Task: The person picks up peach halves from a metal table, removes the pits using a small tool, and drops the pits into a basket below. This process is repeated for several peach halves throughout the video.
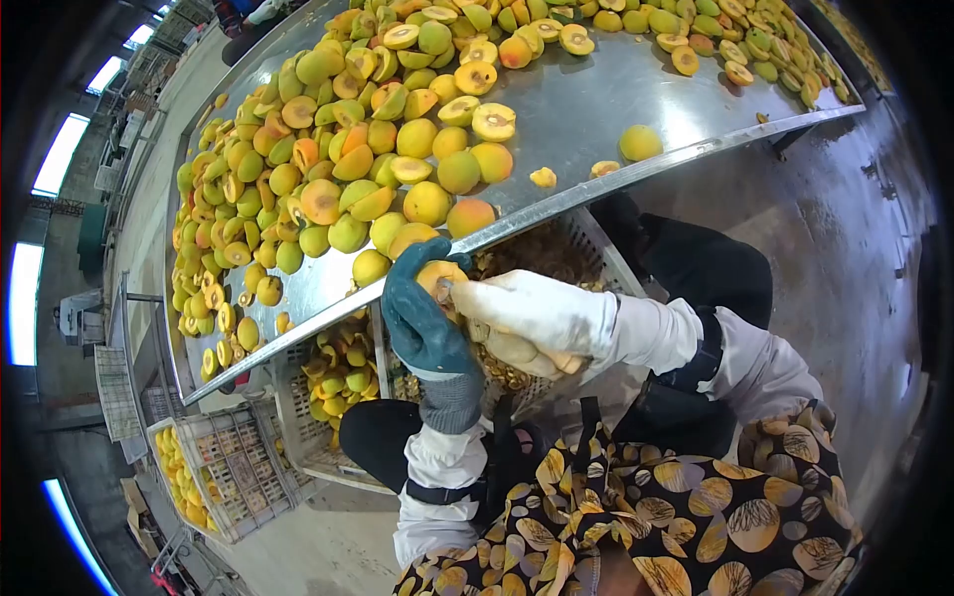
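My left hand [425,313], in a dark teal coated glove, is closed around a cut yellow peach [437,278] with its cut face turned toward my right hand. My right hand [537,316], in a white glove, is closed with its thumb side against that cut face. A small greyish tip shows at the thumb, but the rest of what these fingers grip is hidden. Both hands are just off the front edge of a metal table [566,119]. Whole and halved peaches [338,149] are heaped on it, some with stones showing.
Below the table edge, a crate [596,233] holds brownish bits, and another beside it holds peach pieces [343,372]. A pale crate [234,477] of yellow fruit stands at lower left. My knees are under the table edge. Another person's arm [263,12] shows at the far top left.
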The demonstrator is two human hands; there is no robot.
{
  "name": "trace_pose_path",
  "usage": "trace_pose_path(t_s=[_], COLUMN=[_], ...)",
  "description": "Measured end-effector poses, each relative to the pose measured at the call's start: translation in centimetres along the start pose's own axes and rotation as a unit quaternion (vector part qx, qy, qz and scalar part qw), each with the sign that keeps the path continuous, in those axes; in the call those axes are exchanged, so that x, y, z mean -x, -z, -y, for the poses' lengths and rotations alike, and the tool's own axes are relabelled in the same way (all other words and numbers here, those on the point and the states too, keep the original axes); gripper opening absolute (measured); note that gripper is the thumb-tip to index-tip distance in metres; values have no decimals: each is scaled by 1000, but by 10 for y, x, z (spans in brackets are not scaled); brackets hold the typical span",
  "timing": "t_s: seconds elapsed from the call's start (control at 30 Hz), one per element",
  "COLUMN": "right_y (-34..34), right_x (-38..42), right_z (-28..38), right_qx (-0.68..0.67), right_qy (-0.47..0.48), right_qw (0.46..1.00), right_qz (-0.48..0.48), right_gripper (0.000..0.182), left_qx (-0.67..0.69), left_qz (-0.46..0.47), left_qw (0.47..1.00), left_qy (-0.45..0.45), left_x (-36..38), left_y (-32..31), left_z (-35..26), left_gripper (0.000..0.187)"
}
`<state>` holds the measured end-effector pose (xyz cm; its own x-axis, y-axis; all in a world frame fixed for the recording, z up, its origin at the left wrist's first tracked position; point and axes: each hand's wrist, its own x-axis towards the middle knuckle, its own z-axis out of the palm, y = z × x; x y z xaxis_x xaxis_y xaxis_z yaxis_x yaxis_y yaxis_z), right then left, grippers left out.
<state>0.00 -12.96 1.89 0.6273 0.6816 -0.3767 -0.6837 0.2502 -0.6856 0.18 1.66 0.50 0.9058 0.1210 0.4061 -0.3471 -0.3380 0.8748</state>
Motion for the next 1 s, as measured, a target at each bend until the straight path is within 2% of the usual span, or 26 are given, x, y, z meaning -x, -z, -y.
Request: trace_pose_path(t_s=[0.07,0.1,0.17,0.2,0.27,0.3,0.33,0.37,0.4,0.43,0.47,0.5,0.53,0.57,0.6,0.63,0.67,0.73,0.77,0.8,0.83,0.87,0.9,0.93,0.97,1.0], right_y=[2,0,-8,-6,3,12,22,26,23,18,10,5,12,18,19,19,18,22,26,36,35,37,38,37,35,33], right_x=[-2,0,3,2,-3,-6,-10,-11,-8,-3,3,5,-3,-7,-8,-8,-5,-3,-2,-3,-2,-2,-4,-6,-8,-10], right_z=[-6,-4,3,1,-6,-6,-6,-7,-3,12,30,39,28,22,17,15,15,14,13,7,7,2,-5,-9,-13,-15], right_qx=[-151,-92,26,47,86,-35,-160,-280,-287,-106,75,255,355,453,536,611,642,702,731,735,752,757,761,760,759,758], right_qy=[-21,-16,-9,-1,20,-36,-93,-147,-138,-142,-143,-136,-58,41,139,235,200,165,149,185,128,131,134,122,111,99], right_qw=[986,995,999,999,996,996,973,927,927,975,984,957,933,891,833,756,740,691,663,648,640,631,624,629,634,638], right_qz=[65,36,-18,-9,11,76,140,200,199,136,70,3,-3,-8,-13,-19,-19,-52,-68,-77,-93,-106,-119,-111,-102,-95], right_gripper=[49,49,48,48,48,48,49,49,52,51,49,48,55,53,51,50,46,41,38,38,42,44,45,46,47,48], left_qx=[60,91,-4,-53,113,197,198,200,203,206,143,168,195,219,327,270,213,237,319,140,-43,-326,-581,-484,-525,-526], left_qz=[-26,-40,-24,-16,-31,-35,-18,0,15,28,58,67,75,85,91,74,55,-3,-41,-63,-80,-24,34,10,25,79], left_qw=[998,994,998,996,993,978,978,979,978,978,987,982,975,966,925,948,967,958,924,975,990,943,813,870,849,846], left_qy=[-26,-36,-64,-77,16,62,56,50,39,27,34,60,83,108,170,151,130,160,207,162,111,70,24,98,42,33], left_x=[3,4,4,5,9,10,11,12,7,3,1,1,-1,0,-2,-4,-8,-19,-25,-30,-37,-50,-60,-68,-78,-87], left_y=[-7,-9,-9,-8,-14,-18,-17,-14,-12,-10,-4,0,1,3,5,12,23,60,88,116,139,156,163,149,137,127], left_z=[14,17,17,16,13,12,12,12,11,11,5,12,24,32,30,32,37,52,63,74,82,83,80,66,71,89], left_gripper=[40,41,46,49,56,59,59,59,59,59,60,61,61,62,61,62,63,64,64,60,57,53,49,47,46,52])
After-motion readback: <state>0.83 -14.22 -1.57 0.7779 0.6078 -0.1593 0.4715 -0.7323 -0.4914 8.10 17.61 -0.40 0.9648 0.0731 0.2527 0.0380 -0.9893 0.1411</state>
